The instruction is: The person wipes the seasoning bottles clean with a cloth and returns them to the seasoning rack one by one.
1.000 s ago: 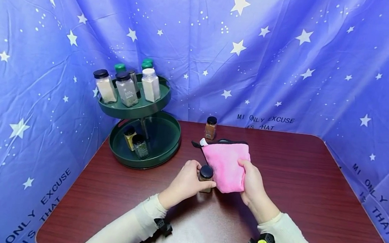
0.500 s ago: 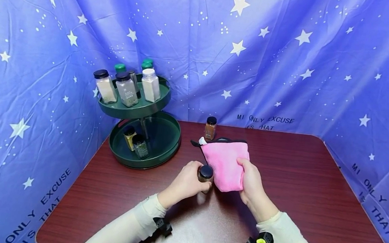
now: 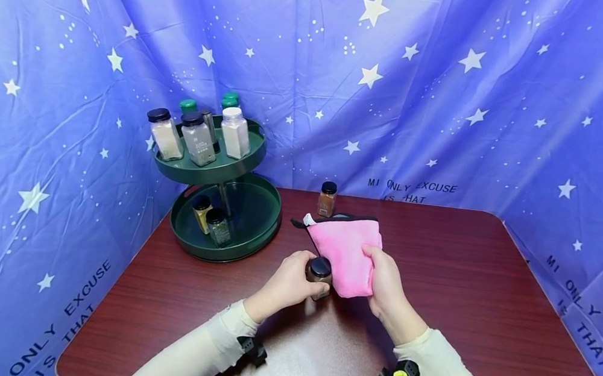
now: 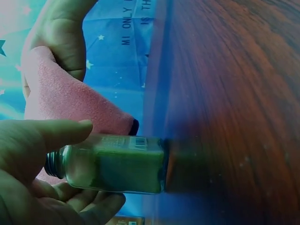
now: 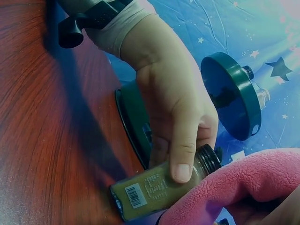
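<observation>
My left hand (image 3: 288, 280) grips a clear spice jar (image 4: 126, 168) with a black screw lid and brownish-yellow contents. In the right wrist view the thumb (image 5: 183, 159) lies along the jar's side, below the lid, and a barcode label shows. The jar is just over the table; whether its base touches the wood I cannot tell. On the jar's right, my right hand (image 3: 387, 287) holds a folded pink cloth (image 3: 347, 253) with dark edging and a white tag. The cloth lies against the jar, and its folds hide most of the right fingers.
A green two-tier rack (image 3: 221, 250) stands at the left, with several jars on top and two jars (image 3: 217, 226) below. Another black-lidded jar (image 3: 327, 199), orange-brown inside, stands behind the cloth near the table's (image 3: 462, 276) back edge. A starry blue curtain (image 3: 312, 80) surrounds the table.
My right hand and the cloth have shifted slightly left, closer over the jar. The left thumb, which reached past the jar toward the cloth, now lies across the jar's front.
</observation>
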`<action>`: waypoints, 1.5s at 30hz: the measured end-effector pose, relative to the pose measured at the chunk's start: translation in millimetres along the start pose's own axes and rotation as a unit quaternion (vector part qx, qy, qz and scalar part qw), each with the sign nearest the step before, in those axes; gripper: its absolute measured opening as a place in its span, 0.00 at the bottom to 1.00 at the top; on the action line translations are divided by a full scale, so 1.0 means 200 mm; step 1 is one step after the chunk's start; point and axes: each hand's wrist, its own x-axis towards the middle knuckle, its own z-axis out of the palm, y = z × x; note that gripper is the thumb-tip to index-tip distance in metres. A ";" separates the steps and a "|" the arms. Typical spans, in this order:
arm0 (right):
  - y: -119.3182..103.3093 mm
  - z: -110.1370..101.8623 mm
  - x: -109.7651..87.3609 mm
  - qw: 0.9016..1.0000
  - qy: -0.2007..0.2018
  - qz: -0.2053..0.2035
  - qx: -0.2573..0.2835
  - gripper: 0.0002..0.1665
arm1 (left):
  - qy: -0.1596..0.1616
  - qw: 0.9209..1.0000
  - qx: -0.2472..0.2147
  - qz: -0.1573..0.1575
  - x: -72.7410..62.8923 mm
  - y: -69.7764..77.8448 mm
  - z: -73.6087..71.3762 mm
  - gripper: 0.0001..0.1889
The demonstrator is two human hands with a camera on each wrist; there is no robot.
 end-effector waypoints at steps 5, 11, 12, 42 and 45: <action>0.06 0.01 0.01 1.000 -0.003 -0.007 -0.009 0.12 | 0.011 1.000 0.007 -0.011 -0.01 -0.01 0.00 0.21; 0.23 -0.03 0.06 0.998 0.016 0.024 -0.055 0.12 | 0.013 1.000 0.012 -0.008 -0.01 0.00 -0.02 0.18; 0.24 -0.03 0.07 0.997 0.017 0.031 -0.067 0.12 | 0.012 1.000 0.011 -0.007 -0.01 0.00 -0.02 0.18; 0.07 -0.01 0.06 0.998 0.017 0.021 -0.048 0.12 | -0.002 1.000 -0.018 -0.015 0.01 -0.02 -0.02 0.18; 0.00 0.01 0.04 1.000 0.001 0.005 -0.031 0.11 | -0.003 1.000 -0.023 -0.019 0.01 -0.02 -0.01 0.19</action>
